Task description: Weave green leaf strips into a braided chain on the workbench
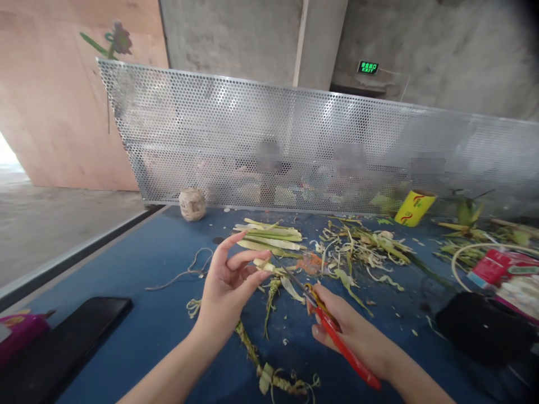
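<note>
My left hand is raised over the blue table, pinching a short pale-green leaf strip between thumb and fingertips, index finger stretched out. My right hand grips red-handled scissors; their blades point up-left and meet the strip's end. A woven leaf braid lies on the table below both hands. A bundle of cut leaf strips lies just beyond my left hand.
Leaf scraps litter the table's middle and right. A twine ball stands by the perforated metal screen. A yellow cup, a red packet, a black bag and a black phone lie around. People sit behind the screen.
</note>
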Available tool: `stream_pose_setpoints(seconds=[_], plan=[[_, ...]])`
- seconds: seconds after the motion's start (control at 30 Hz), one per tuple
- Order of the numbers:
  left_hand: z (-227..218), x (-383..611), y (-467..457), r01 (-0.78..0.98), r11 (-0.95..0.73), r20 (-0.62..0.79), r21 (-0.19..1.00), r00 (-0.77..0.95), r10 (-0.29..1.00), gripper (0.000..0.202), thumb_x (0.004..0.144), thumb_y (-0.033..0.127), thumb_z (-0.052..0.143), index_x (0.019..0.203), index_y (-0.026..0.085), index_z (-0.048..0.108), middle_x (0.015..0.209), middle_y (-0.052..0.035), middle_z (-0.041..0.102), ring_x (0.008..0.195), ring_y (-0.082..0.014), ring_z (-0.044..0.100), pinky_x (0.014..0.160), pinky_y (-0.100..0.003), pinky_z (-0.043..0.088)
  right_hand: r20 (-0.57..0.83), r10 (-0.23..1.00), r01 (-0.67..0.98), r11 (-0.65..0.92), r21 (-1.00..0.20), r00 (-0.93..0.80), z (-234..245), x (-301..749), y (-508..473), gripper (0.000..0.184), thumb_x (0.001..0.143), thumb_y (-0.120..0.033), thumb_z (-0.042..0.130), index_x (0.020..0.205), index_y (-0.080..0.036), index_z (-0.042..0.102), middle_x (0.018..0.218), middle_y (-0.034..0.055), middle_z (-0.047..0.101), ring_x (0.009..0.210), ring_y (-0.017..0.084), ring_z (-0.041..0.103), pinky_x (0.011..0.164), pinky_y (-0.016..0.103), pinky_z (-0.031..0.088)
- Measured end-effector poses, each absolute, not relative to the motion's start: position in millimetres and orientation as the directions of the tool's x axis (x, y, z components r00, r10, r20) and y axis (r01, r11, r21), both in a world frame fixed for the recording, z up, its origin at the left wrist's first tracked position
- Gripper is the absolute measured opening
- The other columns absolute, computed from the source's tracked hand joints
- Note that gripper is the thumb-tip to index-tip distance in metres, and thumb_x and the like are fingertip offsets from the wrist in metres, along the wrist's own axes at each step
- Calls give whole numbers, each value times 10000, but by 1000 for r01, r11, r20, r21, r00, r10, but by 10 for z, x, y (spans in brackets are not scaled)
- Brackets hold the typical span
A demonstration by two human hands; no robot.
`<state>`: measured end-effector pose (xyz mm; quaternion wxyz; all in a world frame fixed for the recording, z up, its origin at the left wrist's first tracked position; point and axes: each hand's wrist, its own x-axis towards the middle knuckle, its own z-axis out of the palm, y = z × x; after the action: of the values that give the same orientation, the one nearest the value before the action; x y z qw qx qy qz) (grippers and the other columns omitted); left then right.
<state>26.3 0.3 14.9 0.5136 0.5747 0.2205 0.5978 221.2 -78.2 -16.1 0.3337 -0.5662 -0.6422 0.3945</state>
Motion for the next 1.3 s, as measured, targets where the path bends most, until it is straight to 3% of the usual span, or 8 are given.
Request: stream_pose_setpoints(seconds=[0.17, 0.3, 0.43, 0.57, 0.73, 1.0, 1.13, 1.3], plan=[[165, 285, -43, -357, -435, 506, 827, 136, 851, 696, 683, 84, 645, 1241, 258, 266, 1019, -42, 605, 848, -143, 634, 680, -246, 552, -60, 983, 473, 29, -881, -171, -143, 2190, -760, 218, 771, -339, 558, 805, -208, 388, 829, -9, 473, 719, 117, 445, 666, 224, 416], [159, 310, -41, -349, -445, 509, 825, 117, 853, 682, 671, 84, 642, 1230, 256, 290, 860, 16, 549, 824, -150, 639, 650, -236, 552, -61, 985, 496, 28, -868, -163, -163, 2178, -748, 228, 776, -355, 551, 892, -210, 418, 816, -14, 474, 727, 125, 450, 689, 239, 414], [149, 306, -44, -266, -505, 545, 821, 106, 832, 614, 700, 98, 623, 1214, 231, 316, 789, 25, 550, 852, -155, 634, 709, -248, 546, -48, 988, 487, 30, -873, -146, -182, 2169, -752, 237, 768, -376, 561, 904, -215, 452, 726, -22, 467, 700, 134, 466, 661, 240, 420], [118, 287, -63, -183, -604, 624, 776, 80, 777, 575, 715, 58, 602, 1188, 247, 334, 787, 33, 554, 872, -145, 629, 789, -266, 530, -1, 993, 439, 51, -897, -117, -194, 2160, -760, 253, 735, -365, 601, 904, -214, 489, 667, -30, 468, 655, 129, 477, 609, 222, 436], [56, 288, -88, -133, -727, 738, 674, 162, 655, 573, 741, 10, 551, 1192, 277, 320, 820, 31, 558, 891, -126, 616, 805, -262, 524, -3, 992, 462, 55, -885, -123, -172, 2160, -771, 312, 740, -395, 591, 966, -204, 493, 689, -23, 490, 676, 137, 489, 653, 243, 446], [89, 290, -62, -141, -669, 681, 730, 71, 728, 541, 740, 32, 573, 1162, 271, 332, 828, 27, 536, 892, -130, 619, 780, -232, 527, -72, 985, 503, 18, -864, -159, -103, 2133, -773, 342, 759, -361, 562, 1030, -195, 439, 792, 0, 505, 763, 153, 507, 706, 254, 447], [75, 288, -48, -137, -700, 712, 701, 83, 697, 552, 732, 12, 570, 1164, 261, 334, 829, 23, 542, 888, -131, 618, 771, -232, 534, -90, 983, 518, 7, -855, -163, -57, 2107, -780, 297, 756, -312, 553, 1006, -192, 445, 905, 19, 513, 833, 148, 515, 770, 250, 446], [51, 293, -62, -132, -745, 757, 654, 107, 645, 563, 724, -19, 556, 1169, 248, 337, 827, 19, 540, 894, -133, 618, 782, -240, 538, -81, 983, 568, 29, -822, -167, -55, 2116, -788, 305, 767, -326, 546, 1017, -189, 439, 854, 10, 524, 753, 129, 510, 724, 241, 458]])
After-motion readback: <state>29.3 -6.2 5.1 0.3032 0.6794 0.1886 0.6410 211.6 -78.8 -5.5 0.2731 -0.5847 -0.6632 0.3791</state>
